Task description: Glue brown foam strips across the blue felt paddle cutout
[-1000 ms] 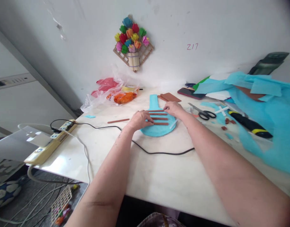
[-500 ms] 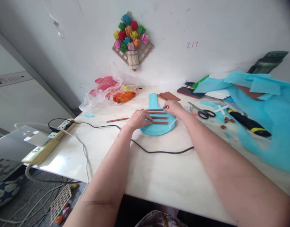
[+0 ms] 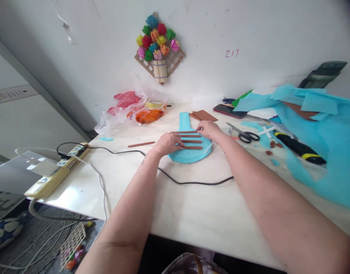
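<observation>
A blue paddle-shaped foam piece (image 3: pixel 189 154) lies on the white table (image 3: pixel 192 213), its handle pointing to the wall. Several thin brown strips (image 3: pixel 192 141) lie across it in parallel rows. My left hand (image 3: pixel 167 142) rests with fingers pressed on the left ends of the strips. My right hand (image 3: pixel 208 129) pinches the right end of the topmost strip. One more brown strip (image 3: pixel 141 144) lies loose on the table to the left of my left hand.
A black cable (image 3: pixel 192 182) crosses the table just near of the foam piece. Scissors (image 3: pixel 245 134), a black-and-yellow tool (image 3: pixel 299 148), a phone (image 3: pixel 230 110) and blue sheets (image 3: pixel 326 133) lie right. Plastic bags (image 3: pixel 135 110) sit at back left; a power strip (image 3: pixel 59 167) lies left.
Both hands stay on the strips almost unmoved; the view has shifted slightly, so everything sits a little lower-left to higher in the picture.
</observation>
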{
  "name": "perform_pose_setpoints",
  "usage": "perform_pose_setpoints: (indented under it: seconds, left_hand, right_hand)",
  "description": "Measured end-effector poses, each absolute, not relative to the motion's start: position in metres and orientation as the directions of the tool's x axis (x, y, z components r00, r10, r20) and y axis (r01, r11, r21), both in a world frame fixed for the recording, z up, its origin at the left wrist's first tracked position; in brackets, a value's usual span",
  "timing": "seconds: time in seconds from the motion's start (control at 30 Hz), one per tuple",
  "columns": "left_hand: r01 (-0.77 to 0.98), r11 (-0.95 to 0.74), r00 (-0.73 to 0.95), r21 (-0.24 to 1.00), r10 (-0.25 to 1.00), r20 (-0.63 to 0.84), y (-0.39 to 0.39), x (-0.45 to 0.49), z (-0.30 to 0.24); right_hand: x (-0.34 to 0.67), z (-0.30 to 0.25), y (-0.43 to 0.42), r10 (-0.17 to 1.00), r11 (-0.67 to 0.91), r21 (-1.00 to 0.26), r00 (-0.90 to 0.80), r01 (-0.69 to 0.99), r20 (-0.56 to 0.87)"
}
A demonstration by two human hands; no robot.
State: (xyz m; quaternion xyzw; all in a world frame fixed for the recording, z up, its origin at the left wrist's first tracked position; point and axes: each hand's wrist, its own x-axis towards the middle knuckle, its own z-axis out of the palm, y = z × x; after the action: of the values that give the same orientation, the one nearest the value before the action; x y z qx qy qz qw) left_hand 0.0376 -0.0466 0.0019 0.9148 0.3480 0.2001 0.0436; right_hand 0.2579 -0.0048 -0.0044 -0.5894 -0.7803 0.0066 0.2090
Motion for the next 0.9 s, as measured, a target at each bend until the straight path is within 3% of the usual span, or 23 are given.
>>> perform_pose_setpoints:
  seconds: [0.67, 0.8, 0.9]
  left_hand:
    - [0.616, -0.749, 0.686, 0.243, 0.662, 0.302, -0.052, 0.037, 0.008]
    - [0.630, -0.711, 0.602, 0.311, 0.701, 0.382, -0.055, 0.033, 0.012]
    - [0.662, -0.633, 0.441, 0.401, 0.762, 0.475, -0.051, 0.028, 0.011]
  right_hand:
    - [0.259, -0.004, -0.005, 0.920, 0.313, -0.243, -0.229, 0.918, 0.318]
    - [0.259, -0.005, -0.003, 0.921, 0.306, -0.238, -0.225, 0.922, 0.317]
    - [0.259, -0.006, -0.002, 0.921, 0.311, -0.236, -0.231, 0.921, 0.314]
